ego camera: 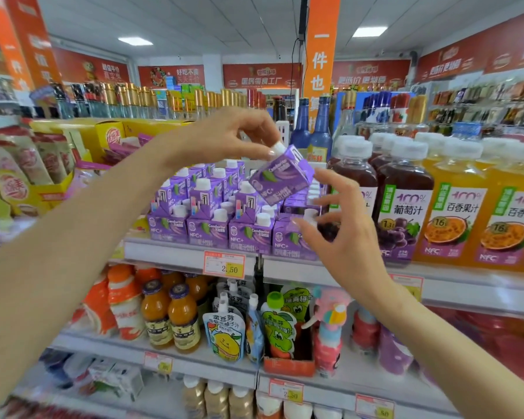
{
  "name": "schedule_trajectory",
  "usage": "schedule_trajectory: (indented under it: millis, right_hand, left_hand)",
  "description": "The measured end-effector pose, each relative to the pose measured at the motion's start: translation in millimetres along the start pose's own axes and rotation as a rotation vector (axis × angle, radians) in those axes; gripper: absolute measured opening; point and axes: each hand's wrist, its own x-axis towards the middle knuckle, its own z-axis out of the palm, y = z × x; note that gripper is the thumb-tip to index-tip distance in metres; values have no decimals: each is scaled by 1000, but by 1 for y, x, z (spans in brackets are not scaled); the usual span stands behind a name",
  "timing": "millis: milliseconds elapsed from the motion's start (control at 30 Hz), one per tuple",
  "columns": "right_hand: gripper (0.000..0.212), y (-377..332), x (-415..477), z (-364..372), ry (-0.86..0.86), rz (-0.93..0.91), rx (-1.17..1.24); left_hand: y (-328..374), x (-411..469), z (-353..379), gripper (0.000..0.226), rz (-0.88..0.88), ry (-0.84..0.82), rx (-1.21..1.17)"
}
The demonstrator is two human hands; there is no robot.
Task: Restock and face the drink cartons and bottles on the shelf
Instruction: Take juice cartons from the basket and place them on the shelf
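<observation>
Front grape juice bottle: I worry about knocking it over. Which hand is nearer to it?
Right. The right hand is open just left of the grape juice bottle; the left hand is farther left and higher, pinching the tilted purple carton by its top.

Carton stack (pixel 212 219) on shelf (pixel 164 252): juice bottles (pixel 406 207) to its right, pouches (pixel 224 334) below (next shelf down), single carton (pixel 282 179) above.

Orange hanging banner (pixel 319 49), ceiling light panel (pixel 135 40) — red-edged price tag (pixel 224 264).
</observation>
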Motion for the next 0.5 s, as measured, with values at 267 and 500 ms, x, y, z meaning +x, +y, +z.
schedule_trajectory:
  millis: [267,500]
  right_hand:
    - [44,-11,-1,27,34,-47,192]
    - [26,-20,-14,34,-122,80,401]
  left_hand:
    - [-12,-75,42,24,-11,198,-255]
    - [-11,-109,48,49,-46,59,-151]
